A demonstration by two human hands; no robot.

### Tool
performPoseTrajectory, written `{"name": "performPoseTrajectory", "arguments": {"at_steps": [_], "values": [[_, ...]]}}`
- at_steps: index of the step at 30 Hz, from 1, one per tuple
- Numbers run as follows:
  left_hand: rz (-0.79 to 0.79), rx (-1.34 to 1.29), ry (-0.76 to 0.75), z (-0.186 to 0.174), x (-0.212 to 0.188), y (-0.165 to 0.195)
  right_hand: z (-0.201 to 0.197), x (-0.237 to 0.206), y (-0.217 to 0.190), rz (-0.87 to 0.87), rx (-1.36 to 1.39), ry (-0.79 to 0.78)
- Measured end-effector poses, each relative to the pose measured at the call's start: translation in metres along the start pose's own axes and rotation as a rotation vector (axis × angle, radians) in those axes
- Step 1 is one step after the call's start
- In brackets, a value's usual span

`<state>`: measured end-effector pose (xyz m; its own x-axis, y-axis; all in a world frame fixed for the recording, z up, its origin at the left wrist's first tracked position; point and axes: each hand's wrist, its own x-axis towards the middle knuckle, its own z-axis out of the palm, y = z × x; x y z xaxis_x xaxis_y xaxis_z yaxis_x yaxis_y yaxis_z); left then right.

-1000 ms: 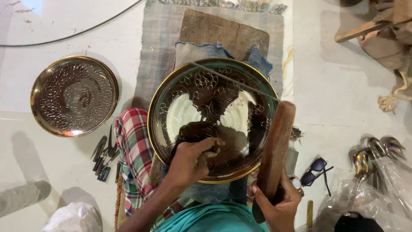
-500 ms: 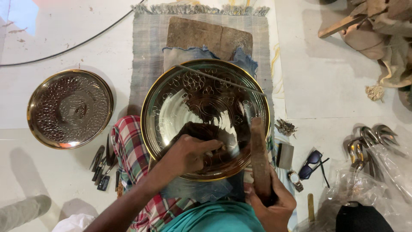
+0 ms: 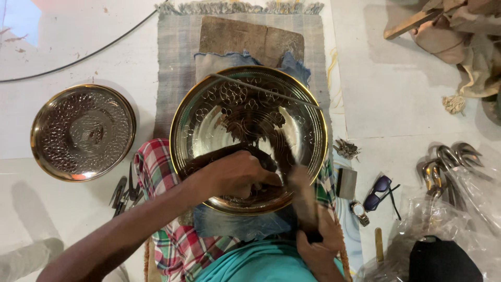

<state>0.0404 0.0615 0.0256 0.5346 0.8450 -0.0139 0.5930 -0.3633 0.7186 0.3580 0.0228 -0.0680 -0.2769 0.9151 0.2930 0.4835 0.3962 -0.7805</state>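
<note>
Engraved brass bowl on the mat

The bowl (image 3: 250, 138) rests on blue cloth (image 3: 245, 65) over a grey mat (image 3: 177, 52). Left hand (image 3: 235, 175) lies inside, fingers curled around a tool too hidden to identify. Right hand (image 3: 315, 245) grips a blurred wooden mallet (image 3: 302, 201) at the rim.

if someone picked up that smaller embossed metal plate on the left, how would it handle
The smaller embossed plate looks like rigid sheet metal, so it would likely stay stiff. Its shiny surface may be a bit slippery, though the raised rim offers grip. Lying flat on the floor, it seems unlikely to roll.
</note>
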Motion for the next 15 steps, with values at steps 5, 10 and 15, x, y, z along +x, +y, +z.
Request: {"name": "performPoseTrajectory", "arguments": {"at_steps": [5,10,15], "values": [[0.072,0.085,-0.106,-0.003,0.007,-0.009,-0.001,0.0,0.001,-0.041,-0.098,-0.062],[0.153,0.07,-0.098,-0.002,0.006,-0.013,0.002,-0.001,0.002,-0.092,-0.114,0.081],[0.151,-0.048,-0.002,-0.002,0.0,-0.011,0.003,-0.004,0.004,-0.202,-0.105,0.112]]}}
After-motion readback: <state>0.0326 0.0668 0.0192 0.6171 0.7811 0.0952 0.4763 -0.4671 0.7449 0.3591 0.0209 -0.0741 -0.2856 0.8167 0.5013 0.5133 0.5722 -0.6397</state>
